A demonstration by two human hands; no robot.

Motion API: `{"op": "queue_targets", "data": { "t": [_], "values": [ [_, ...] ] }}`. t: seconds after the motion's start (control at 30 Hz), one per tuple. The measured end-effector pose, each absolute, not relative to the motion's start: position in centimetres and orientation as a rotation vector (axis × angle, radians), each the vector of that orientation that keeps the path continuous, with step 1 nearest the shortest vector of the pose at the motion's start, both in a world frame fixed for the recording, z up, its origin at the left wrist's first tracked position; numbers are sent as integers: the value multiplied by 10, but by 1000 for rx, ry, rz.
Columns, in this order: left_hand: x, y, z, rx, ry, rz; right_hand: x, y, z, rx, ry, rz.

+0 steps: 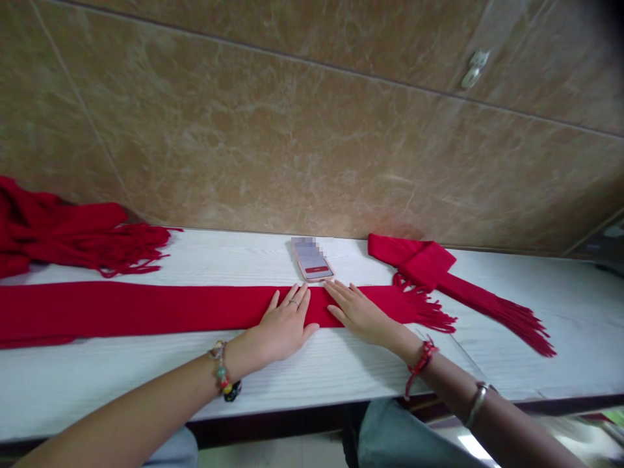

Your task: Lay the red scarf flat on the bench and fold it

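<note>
Heap [63, 231] of red cloth at far left, crumpled, fringe [141, 247] spilling rightward along the foot of the wall [244, 143]. In front, on the white table [121, 380], scarf [170, 309] in a long flat strip, running from beyond the left edge of view to past the centre. Near that edge, another layer peeking out underneath, so probably doubled; far end out of sight. At the centre, left hand [285, 325] palm down on the strip, ring on one finger, beads [221, 370] at the wrist; fingers stretched and slightly apart, clamped on nothing. Just beyond the fingertips, phone [314, 260], screen up. Next, right hand [363, 316], likewise flat on the strip, thumb apart from the fingers, no pinch; red cord [423, 359] and bangle [476, 403] on the arm. Farther right, tassels [429, 311] of the strip, loosely fanned, close beside a folded scarf [414, 257] with its own fringe trailing toward the front. Done, by appearances: strip laid out straight and mostly smooth. Not yet done, on the same judgement: tassels uneven, layers at left misaligned, heap uncombed and unflattened.
</note>
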State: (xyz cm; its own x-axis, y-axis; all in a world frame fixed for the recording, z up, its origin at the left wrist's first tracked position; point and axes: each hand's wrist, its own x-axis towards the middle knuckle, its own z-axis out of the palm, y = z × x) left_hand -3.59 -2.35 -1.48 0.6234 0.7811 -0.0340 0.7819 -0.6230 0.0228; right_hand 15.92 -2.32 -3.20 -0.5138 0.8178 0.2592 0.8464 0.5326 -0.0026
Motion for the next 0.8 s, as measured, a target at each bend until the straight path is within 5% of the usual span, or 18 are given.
{"op": "queue_targets", "data": {
  "t": [0.37, 0.8],
  "values": [
    [-37, -26, 8, 2581, 1324, -189, 244, -26, -48, -1537, -2577, -556],
    [-38, -24, 4, 2547, 1380, -258, 168, -23, -40, -1523, -2538, -191]
  ]
}}
